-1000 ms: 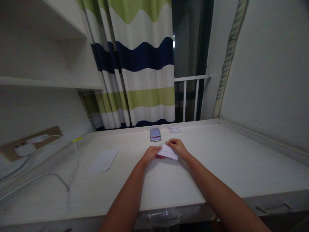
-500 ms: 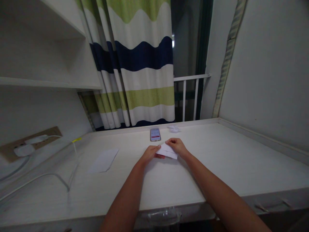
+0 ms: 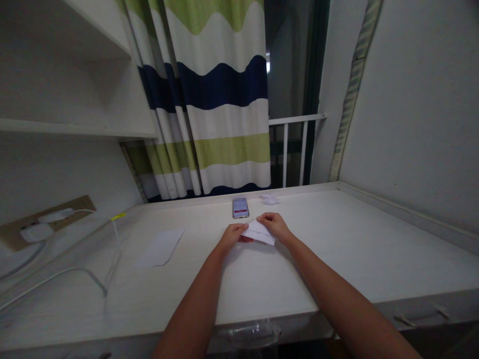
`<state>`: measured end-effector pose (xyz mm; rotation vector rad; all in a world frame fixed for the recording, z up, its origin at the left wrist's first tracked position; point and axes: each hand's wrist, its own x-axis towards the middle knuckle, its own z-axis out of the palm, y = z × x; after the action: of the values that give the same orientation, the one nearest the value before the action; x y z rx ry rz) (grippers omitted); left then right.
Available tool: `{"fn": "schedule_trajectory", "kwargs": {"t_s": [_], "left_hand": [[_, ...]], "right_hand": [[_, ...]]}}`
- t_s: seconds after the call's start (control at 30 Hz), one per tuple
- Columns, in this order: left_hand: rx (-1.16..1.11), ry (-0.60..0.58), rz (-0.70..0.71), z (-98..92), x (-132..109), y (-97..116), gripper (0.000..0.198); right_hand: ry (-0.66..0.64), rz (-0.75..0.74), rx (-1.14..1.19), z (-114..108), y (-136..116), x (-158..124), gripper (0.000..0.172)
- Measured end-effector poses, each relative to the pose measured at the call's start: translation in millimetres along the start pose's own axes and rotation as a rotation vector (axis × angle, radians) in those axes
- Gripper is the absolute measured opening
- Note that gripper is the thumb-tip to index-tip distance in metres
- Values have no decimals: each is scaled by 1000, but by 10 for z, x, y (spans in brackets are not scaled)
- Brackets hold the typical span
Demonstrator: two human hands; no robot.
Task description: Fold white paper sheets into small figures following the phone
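Observation:
Between both hands is a folded piece of white paper (image 3: pixel 259 232), held just over the desk (image 3: pixel 269 284). My left hand (image 3: pixel 234 236) grips its left edge, thumb on top and fingers underneath. At the paper's upper right, my right hand (image 3: pixel 273 225) pinches it between thumb and fingers. A visible fold line runs across the paper, and its lower right corner points toward me. Just beyond the hands lies a phone (image 3: pixel 240 208) with its screen lit. Crumpled white paper (image 3: pixel 269 199) sits to the right of the phone.
Flat white sheets (image 3: pixel 161 248) lie on the desk's left part. White cables (image 3: pixel 86 270) run from plugs in a wall socket (image 3: pixel 48 222) at far left. A shelf (image 3: pixel 75 127) overhangs that side. A striped curtain (image 3: pixel 228 119) hangs behind the desk.
Very little differs. Both hands keep their hold on the folded paper, and its lower edge has shifted only slightly.

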<state>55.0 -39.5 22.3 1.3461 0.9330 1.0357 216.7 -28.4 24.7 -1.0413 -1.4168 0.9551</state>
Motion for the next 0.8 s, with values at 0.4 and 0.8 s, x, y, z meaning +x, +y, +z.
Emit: {"fn": "schedule_trajectory", "kwargs": {"t_s": [0.4, 0.8], "left_hand": [[318, -184, 299, 21, -57, 63, 26], [453, -160, 232, 8, -28, 6, 22]], "right_hand": [[-67, -24, -19, 91, 90, -20, 18], [-101, -16, 28, 120, 113, -25, 23]]}}
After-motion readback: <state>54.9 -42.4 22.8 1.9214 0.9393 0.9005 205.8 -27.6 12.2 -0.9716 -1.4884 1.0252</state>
